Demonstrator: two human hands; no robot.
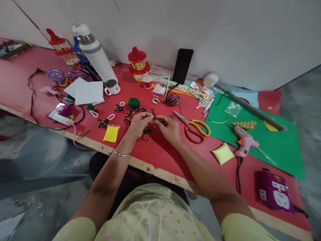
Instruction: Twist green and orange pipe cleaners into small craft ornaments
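Both my hands meet over the middle of the red tabletop [173, 160]. My left hand [140, 124] pinches dark green yarn [153, 115] between thumb and fingertips. Just to its right, my right hand [168, 129] is closed on the same green yarn, its fingertips nearly touching the left ones. A braided, multicoloured yarn piece [127, 115] lies partly behind my left hand. Loose green strands [146, 135] hang below the fingers. Behind the hands sit a green yarn ball [133, 103] and a multicoloured yarn ball [173, 99].
Scissors [192, 124] lie right of my hands. Farther right are a yellow packet [223, 154], a pink glue gun [245, 142] and a purple power box [276, 192]. A tall white flask [99, 58], a mug [112, 87] and a phone [183, 66] stand at the back.
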